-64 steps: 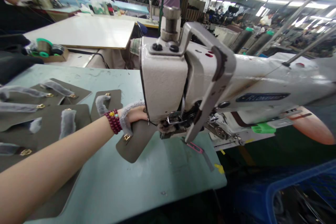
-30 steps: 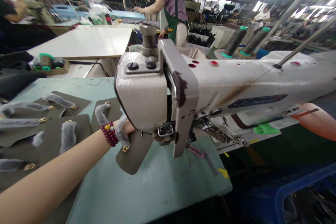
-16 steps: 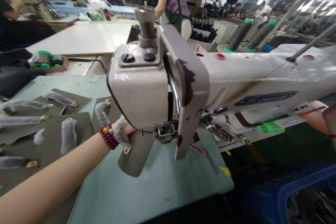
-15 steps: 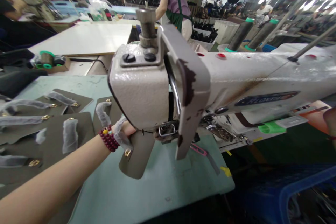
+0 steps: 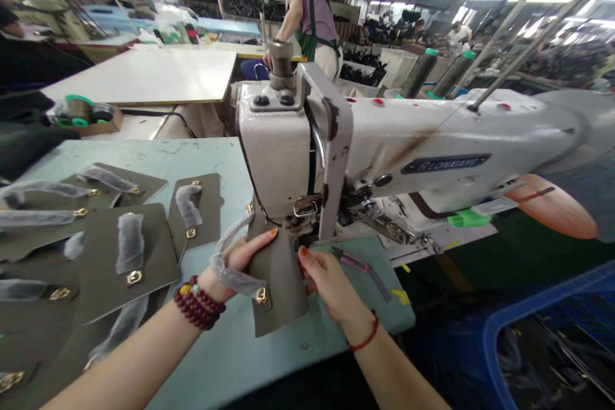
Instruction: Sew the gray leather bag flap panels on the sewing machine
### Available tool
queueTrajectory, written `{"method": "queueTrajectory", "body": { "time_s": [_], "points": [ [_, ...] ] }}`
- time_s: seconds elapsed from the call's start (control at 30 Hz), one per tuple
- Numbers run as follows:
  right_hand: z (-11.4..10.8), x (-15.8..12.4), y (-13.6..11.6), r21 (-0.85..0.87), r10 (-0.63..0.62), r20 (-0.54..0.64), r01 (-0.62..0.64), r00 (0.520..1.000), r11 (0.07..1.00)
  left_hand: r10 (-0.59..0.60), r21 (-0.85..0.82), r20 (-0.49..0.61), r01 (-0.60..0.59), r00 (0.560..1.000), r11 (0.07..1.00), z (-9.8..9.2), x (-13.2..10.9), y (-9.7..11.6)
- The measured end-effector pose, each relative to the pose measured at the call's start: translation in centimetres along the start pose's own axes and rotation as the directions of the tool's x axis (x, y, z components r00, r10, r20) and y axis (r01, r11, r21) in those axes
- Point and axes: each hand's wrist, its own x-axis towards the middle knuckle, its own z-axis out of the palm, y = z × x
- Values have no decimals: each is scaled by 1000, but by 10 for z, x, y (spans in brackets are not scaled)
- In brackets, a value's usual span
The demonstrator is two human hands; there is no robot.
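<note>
Busy workshop, pale green table (image 5: 216,359). Both hands pinch a flat olive-grey leather panel (image 5: 278,282) under the white sewing machine (image 5: 298,154): left hand (image 5: 235,259) and right hand (image 5: 327,282) at the edges. Looks light, floppy, so probably best gripped by the edges.

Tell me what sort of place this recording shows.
Most likely a leather-goods sewing workshop: an industrial sewing machine, thread cones behind it, many matching cut panels with metal clasps on the table, and another aproned person at a bench.
</note>
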Motion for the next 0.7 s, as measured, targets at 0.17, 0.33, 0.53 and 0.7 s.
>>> {"method": "queueTrajectory", "body": {
  "time_s": [0.17, 0.33, 0.53, 0.7],
  "points": [
    [20, 14, 12, -25, -74, -74, 73, 994, 997, -13, 95, 142, -1, 990, 995, 2, -3, 4],
    [17, 8, 9, -124, -120, -112, 106, 986, 987, 30, 161, 110, -47, 993, 986, 5, 0, 3],
    [17, 8, 7, -199, -157, -109, 133, 982, 971, 77, 154, 109, -94, 991, 984, 4, 2, 0],
    [16, 12, 7, -182, -138, -94, 119, 986, 976, 67, 136, 130, -85, 989, 987, 3, 5, 2]
  ]
}}
